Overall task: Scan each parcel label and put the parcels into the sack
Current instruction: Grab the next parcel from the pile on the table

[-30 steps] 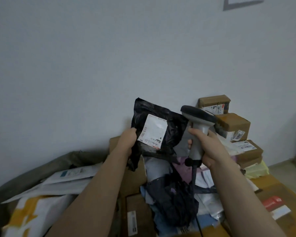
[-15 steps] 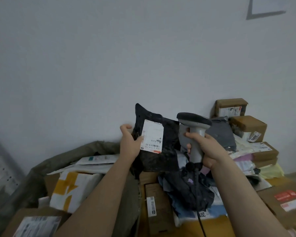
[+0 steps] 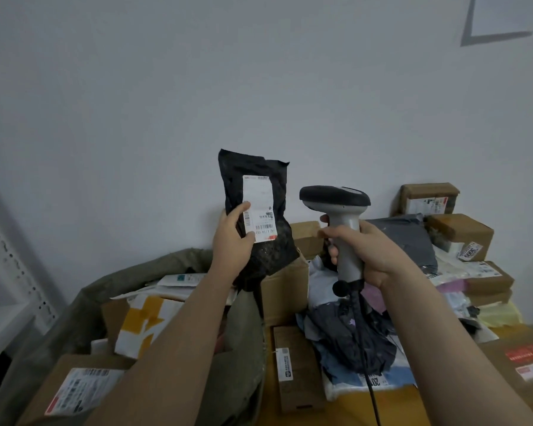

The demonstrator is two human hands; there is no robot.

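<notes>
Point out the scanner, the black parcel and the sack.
scanner (image 3: pixel 334 195): head view, on its dark head.
black parcel (image 3: pixel 259 207): head view, on its white label.
sack (image 3: pixel 240 373): head view, on its olive near wall.

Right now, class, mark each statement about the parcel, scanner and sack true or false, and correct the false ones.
1. The left hand holds a black parcel. True.
2. The label faces away from the camera. False: it faces the camera.
3. The right hand grips the scanner. True.
4. The sack holds nothing. False: boxes lie in it.
</notes>
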